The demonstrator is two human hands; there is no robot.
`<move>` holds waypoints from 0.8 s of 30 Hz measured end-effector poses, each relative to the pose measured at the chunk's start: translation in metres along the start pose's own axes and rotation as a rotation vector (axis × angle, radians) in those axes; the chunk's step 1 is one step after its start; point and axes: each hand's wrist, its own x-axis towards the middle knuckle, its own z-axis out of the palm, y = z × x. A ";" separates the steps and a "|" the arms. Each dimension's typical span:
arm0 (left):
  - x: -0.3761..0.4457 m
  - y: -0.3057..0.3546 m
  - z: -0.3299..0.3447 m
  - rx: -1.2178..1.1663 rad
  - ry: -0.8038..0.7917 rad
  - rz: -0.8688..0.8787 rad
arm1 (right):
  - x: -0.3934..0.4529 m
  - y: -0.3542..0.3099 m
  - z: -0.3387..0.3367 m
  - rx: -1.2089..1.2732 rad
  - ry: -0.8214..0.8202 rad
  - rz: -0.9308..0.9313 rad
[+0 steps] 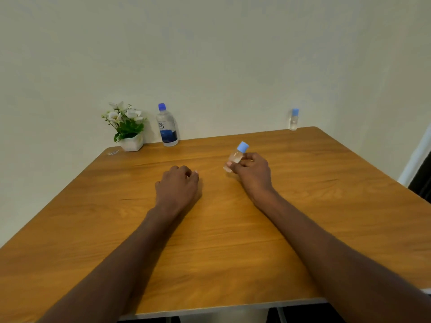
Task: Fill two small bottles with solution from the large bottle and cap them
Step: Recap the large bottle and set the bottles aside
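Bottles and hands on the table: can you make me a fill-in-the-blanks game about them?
1. The right hand holds a small bottle with a ____ cap.
2. The large bottle stands right beside a pot of ____.
3. The left hand holds ____.
4. The other small bottle stands at the table's far ____ corner.

Missing words: blue; flowers; nothing; right

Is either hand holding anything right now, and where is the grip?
The right hand pinches a capped small bottle around its clear body, tilted. The left hand holds nothing.
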 end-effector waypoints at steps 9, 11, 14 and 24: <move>0.076 0.061 0.047 -0.112 -0.098 0.180 | 0.070 0.009 -0.065 0.061 0.270 0.095; 0.094 0.073 0.061 -0.096 -0.145 0.206 | 0.090 0.012 -0.076 0.000 0.318 0.064; 0.123 0.090 0.082 -0.060 -0.228 0.211 | 0.123 0.020 -0.087 -0.103 0.341 0.037; 0.167 0.095 0.124 0.106 -0.320 0.095 | 0.230 0.048 -0.104 -0.489 0.354 0.019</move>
